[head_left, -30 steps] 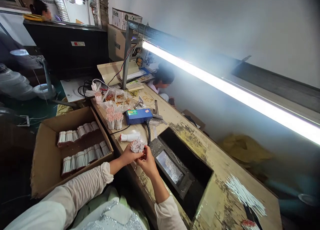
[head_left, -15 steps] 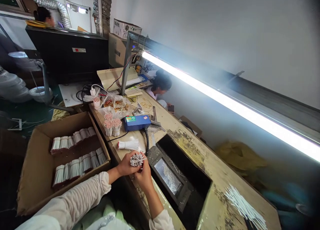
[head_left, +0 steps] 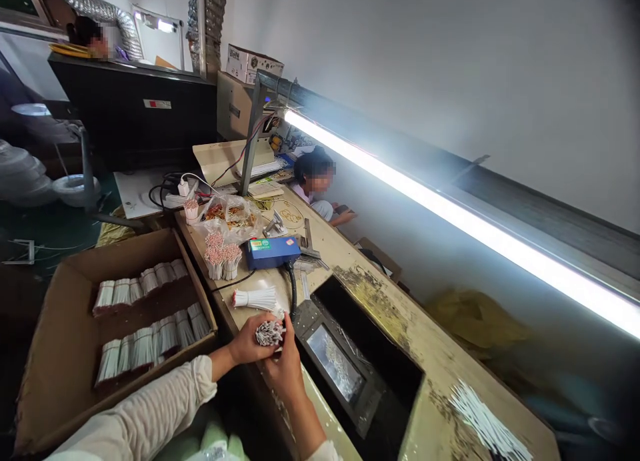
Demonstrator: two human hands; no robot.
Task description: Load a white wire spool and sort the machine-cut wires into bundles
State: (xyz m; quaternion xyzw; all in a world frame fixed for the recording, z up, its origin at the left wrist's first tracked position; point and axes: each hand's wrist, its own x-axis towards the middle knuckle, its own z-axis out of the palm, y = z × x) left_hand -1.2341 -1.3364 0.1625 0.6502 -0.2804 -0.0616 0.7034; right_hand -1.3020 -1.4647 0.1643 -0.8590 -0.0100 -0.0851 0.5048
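Both my hands are wrapped round one bundle of thin white wires (head_left: 269, 333), held upright with the cut ends facing me, over the front edge of the workbench. My left hand (head_left: 245, 343) grips its left side. On the right side my right hand (head_left: 286, 361) closes round it, thumb raised along the wires. Just beyond my hands another white wire bundle (head_left: 254, 297) lies on its side on the bench. To the right of my hands a dark frame with a bright window (head_left: 334, 364) sits in a black recess.
Left of the bench stands a cardboard box (head_left: 55, 341) with two rows of wire bundles. A blue device (head_left: 273, 252), copper-tipped bundles (head_left: 223, 254) and a plastic bag (head_left: 233, 215) are on the bench. Loose white wires (head_left: 487, 421) lie at right. A lit tube (head_left: 450, 214) crosses above; a person (head_left: 315, 181) sits behind.
My hands, still round the wire bundle, have shifted slightly left and down in the view. The person behind the bench has raised their head, and their hand now shows.
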